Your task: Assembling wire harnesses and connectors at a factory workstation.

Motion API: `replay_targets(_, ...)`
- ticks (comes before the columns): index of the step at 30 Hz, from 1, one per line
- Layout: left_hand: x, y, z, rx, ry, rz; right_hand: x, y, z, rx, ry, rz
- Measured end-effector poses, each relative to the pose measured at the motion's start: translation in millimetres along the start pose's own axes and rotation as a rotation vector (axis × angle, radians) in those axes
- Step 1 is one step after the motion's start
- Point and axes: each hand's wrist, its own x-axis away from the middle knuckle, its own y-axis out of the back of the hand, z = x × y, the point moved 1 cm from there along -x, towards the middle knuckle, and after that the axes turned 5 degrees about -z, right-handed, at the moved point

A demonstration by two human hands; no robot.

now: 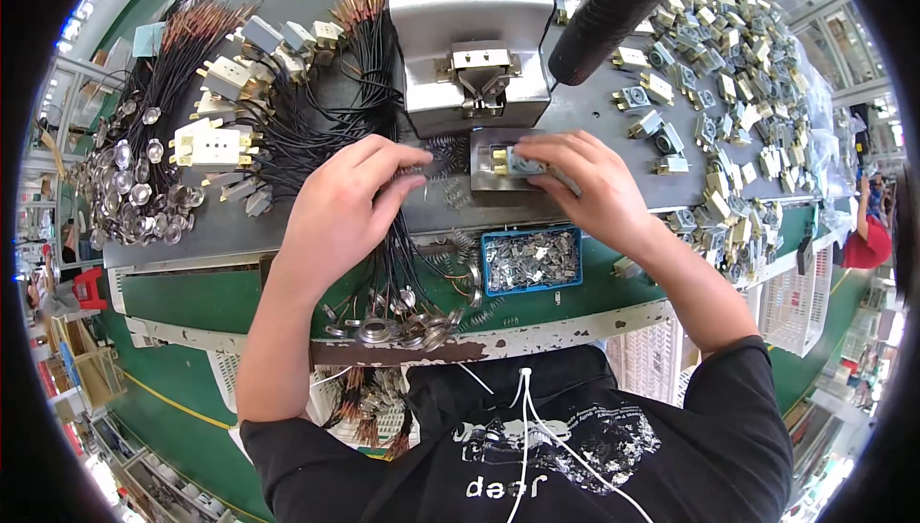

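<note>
Over the near middle of the bench, my left hand (350, 199) is curled, with what looks like a thin coil spring between thumb and forefinger. Loose coil springs (447, 151) lie just beyond its fingertips. My right hand (596, 186) has its fingers bent over a small blue-grey housing with brass contacts (525, 161) and grips it. This housing sits in a metal block fixture (498, 181), partly covered by my fingers. Directly behind the fixture stands a steel press-like machine (471, 25) with a cream part at its front.
A blue tray of small metal pieces (487, 269) is near the front edge. Black wire bundles (359, 102) and cream plug blocks (218, 147) lie left. Many housings (714, 92) cover the right side. A thick black tube (613, 20) slants over the bench. Metal rings (380, 330) sit at the edge.
</note>
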Motion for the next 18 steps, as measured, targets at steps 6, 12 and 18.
replay_targets(6,-3.3,1.1,-0.6,-0.003,0.026,-0.002,-8.2,-9.3,-2.4,0.016,-0.037,-0.033)
replay_targets(12,-1.1,5.5,2.0,0.02,0.042,-0.022,-12.4,-7.0,3.2,0.076,-0.027,0.076)
replay_targets(18,-1.4,12.2,0.7,0.028,0.099,-0.066,-14.7,1.1,17.6,0.127,0.093,-0.075)
